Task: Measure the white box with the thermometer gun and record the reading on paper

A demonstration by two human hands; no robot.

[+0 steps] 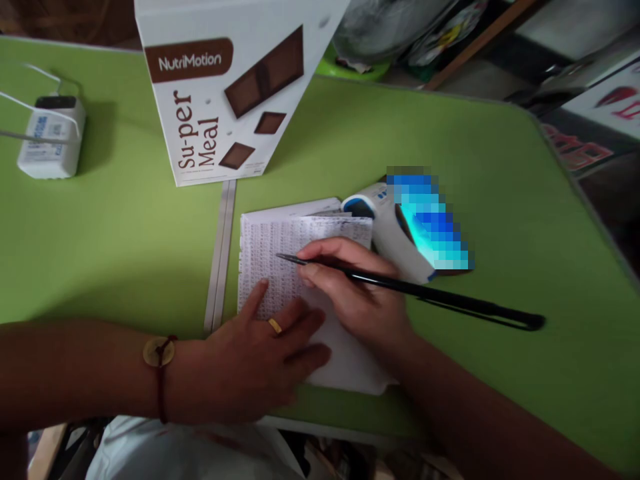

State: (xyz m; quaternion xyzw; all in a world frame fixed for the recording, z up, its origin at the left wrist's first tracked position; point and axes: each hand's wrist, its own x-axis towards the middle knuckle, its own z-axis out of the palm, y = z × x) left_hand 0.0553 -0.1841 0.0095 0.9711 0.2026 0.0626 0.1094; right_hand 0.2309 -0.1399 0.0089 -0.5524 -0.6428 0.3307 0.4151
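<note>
Green tabletop [125,253] fills the view, split by a pale seam strip just left of the notebook [280,247], which lies open near the front edge, its page dense with small writing. The right hand [360,293] is closed in a writing grip on a black pen [425,293], its tip touching the page near the middle and its long barrel slanting away to the right. The left hand [260,353] lies flat and spread, fingers pressing the lower part of the page; it holds nothing.

To write cleanly, I judge the flat hand should keep the page pinned while the pen moves in short strokes, with the tip kept clear of the holding fingers, which sit close by.

Counted: one notebook, one pen, one ring and one cord bracelet on the left hand. Touching the notebook's far right corner lies one white-and-blue device [390,227]. Behind stands one carton [225,87], and at far left one small white adapter [50,137] with wires.
</note>
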